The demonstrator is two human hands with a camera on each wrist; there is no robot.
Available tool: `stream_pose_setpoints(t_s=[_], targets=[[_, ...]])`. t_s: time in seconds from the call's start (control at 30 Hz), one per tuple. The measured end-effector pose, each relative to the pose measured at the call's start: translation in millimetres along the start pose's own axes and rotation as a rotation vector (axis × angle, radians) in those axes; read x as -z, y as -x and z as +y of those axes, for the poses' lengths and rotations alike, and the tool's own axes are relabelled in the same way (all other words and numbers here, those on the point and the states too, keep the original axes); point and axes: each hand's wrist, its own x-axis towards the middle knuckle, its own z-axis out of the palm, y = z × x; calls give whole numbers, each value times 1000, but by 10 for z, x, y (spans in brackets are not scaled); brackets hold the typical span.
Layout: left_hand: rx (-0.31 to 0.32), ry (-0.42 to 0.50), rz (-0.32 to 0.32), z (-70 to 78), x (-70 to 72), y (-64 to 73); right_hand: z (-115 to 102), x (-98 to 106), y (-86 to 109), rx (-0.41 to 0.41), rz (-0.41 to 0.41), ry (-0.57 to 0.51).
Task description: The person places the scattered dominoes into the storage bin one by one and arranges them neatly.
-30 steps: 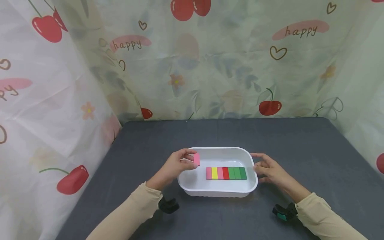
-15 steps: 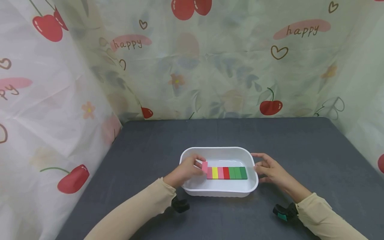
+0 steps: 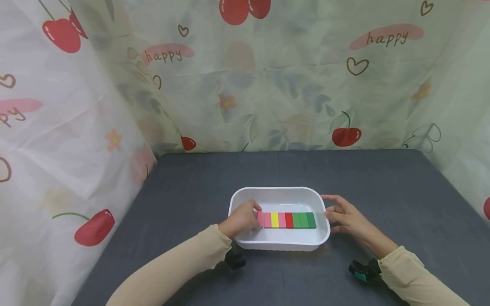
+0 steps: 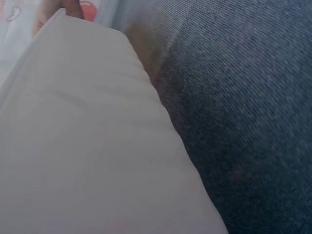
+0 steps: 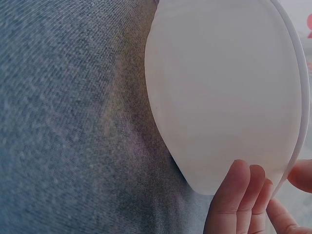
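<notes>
Inside a shallow white plastic tray (image 3: 281, 246), a row of narrow coloured tiles (image 3: 296, 220) runs side by side: pink, yellow, red and several green. My left hand (image 3: 242, 220) reaches over the tray's left side and pinches a pink tile (image 3: 260, 219) by its far and near ends, at the row's left end. At the tray's right end, my right hand (image 3: 346, 217) holds the rim; the right wrist view has the fingers (image 5: 233, 187) against the outer wall and the thumb (image 5: 301, 175) at the rim. In the left wrist view the tray wall (image 4: 97, 131) hides most of the left hand.
The tray stands on a dark grey table (image 3: 191, 178). Behind and beside it hangs a pale curtain (image 3: 268, 85) printed with cherries and hearts. Black wrist devices (image 3: 363, 270) sit under both wrists, close above the tabletop.
My left hand has carried the pink tile from the tray's upper left rightward and down to the row's left end. The tray shifted slightly right early on. My right hand stays at the rim.
</notes>
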Motion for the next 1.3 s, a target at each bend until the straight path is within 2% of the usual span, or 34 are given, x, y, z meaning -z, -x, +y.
stream_pose_setpoints(t_s=[0.27,0.57,0.93,1.17,1.3], targets=[[-41,-168,22,35,-15,-10,-25,2,13,-1,11,12],[-84,-260,29,19,-38,-6,-28,4,23,3,15,17],[-69,-262,34,22,-51,-18,-23,6,16,-15,8,0],[-53,-219,24,10,-54,-11,-22,1,11,-28,11,1],[-56,-226,26,6,-52,-17,-20,2,14,-30,8,-4]])
